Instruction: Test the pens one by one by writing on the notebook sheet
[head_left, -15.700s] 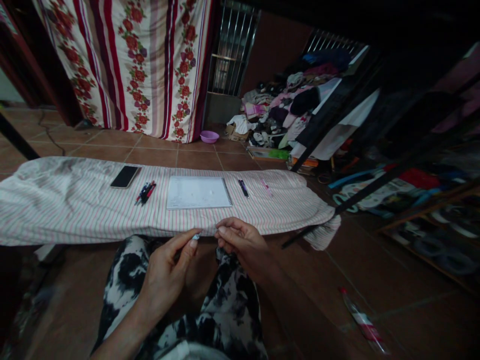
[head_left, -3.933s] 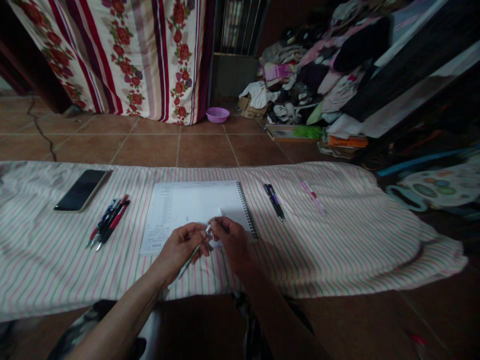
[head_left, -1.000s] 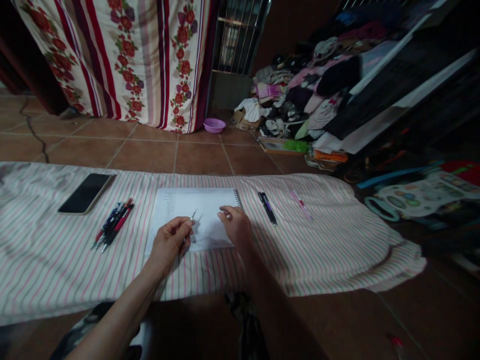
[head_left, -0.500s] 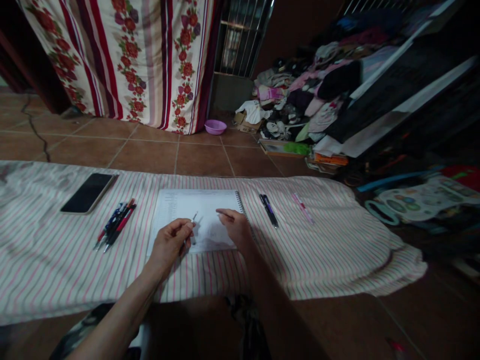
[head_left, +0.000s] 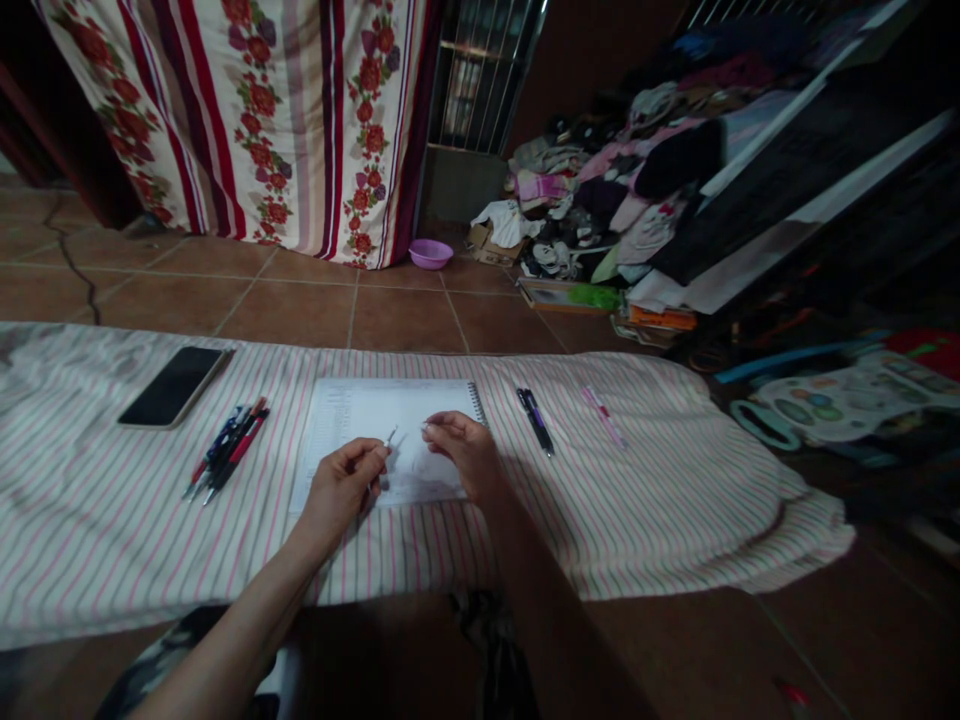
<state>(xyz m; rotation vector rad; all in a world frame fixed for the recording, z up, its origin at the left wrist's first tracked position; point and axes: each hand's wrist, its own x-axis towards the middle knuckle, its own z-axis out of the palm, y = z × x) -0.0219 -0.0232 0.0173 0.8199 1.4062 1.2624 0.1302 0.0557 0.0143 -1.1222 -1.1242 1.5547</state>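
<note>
My left hand (head_left: 346, 484) is closed on a slim pen (head_left: 391, 436), its thin pale end sticking up past thumb and finger. My right hand (head_left: 466, 448) is a little to the right, thumb and fingertips pinched together; a tiny pale bit shows at the fingertips, too small to name. Both hands are over an open spiral notebook (head_left: 375, 400), with printed lines down its left side and the coil at the right. The two hands are apart. Right of the notebook lie dark pens (head_left: 535, 422) and a pink pen (head_left: 604, 416).
A bundle of several pens (head_left: 227, 450) and a black-screened phone (head_left: 174, 388) lie to the left on a striped cloth (head_left: 675, 500). Beyond it, a purple basin (head_left: 430, 254) stands on the tiled floor by a floral curtain (head_left: 307, 130). Heaped clothes (head_left: 600, 190) are at the back right.
My right hand's fingers have gone from a pointing forefinger to a pinch, slightly nearer the left hand. My left hand stays almost in place with the pen.
</note>
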